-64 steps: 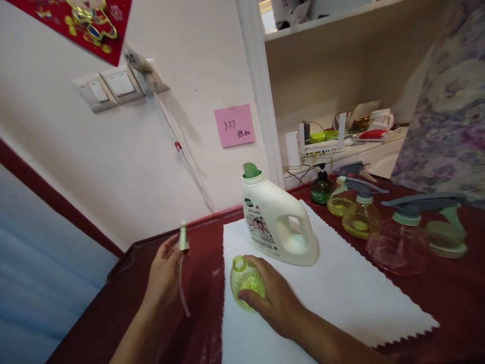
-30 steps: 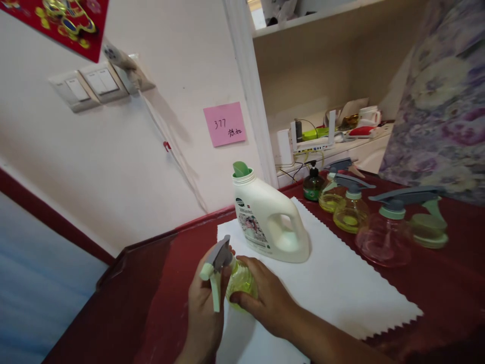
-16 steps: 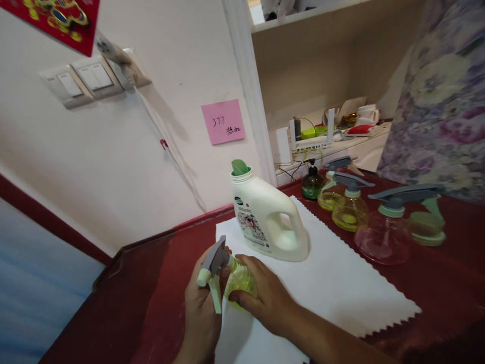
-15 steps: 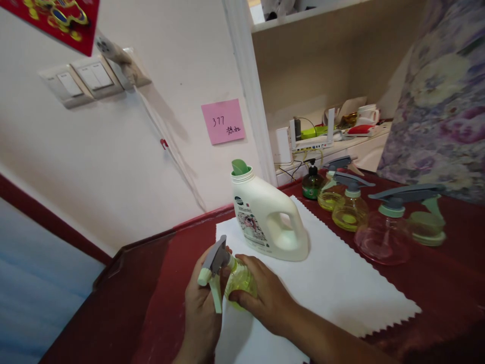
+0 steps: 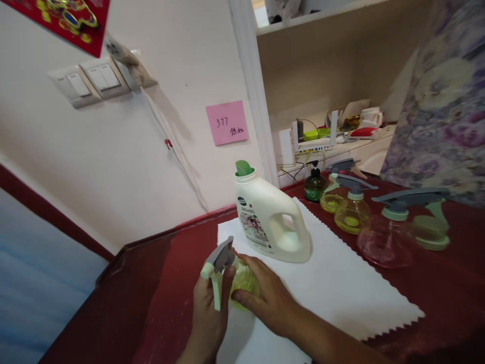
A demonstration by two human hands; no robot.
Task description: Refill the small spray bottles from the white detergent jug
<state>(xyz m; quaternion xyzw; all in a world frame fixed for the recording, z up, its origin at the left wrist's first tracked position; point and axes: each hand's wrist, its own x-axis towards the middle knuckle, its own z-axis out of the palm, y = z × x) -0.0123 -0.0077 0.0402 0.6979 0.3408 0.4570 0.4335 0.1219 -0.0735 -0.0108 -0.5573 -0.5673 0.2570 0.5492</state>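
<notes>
A small yellow-green ribbed spray bottle (image 5: 245, 281) stands on a white cloth (image 5: 333, 288) near the table's front. My right hand (image 5: 271, 298) wraps its body. My left hand (image 5: 207, 313) grips the grey and pale green trigger spray head (image 5: 219, 263), which sits on the bottle's neck. Just behind stands a white detergent jug (image 5: 271, 222) with a handle and an open top with a green spout.
Along the right of the dark red table (image 5: 151, 298) stand a dark green pump bottle (image 5: 313, 185), two yellow spray bottles (image 5: 350, 210), a pink one (image 5: 386, 241) and a green one (image 5: 430, 230). A person's floral garment (image 5: 443, 111) hangs at right. Wall switches (image 5: 91, 81) and a shelf lie behind.
Two seconds ago my left hand held the spray head apart, left of the open bottle. It has come over and set the head on the neck; since then the hands have barely moved.
</notes>
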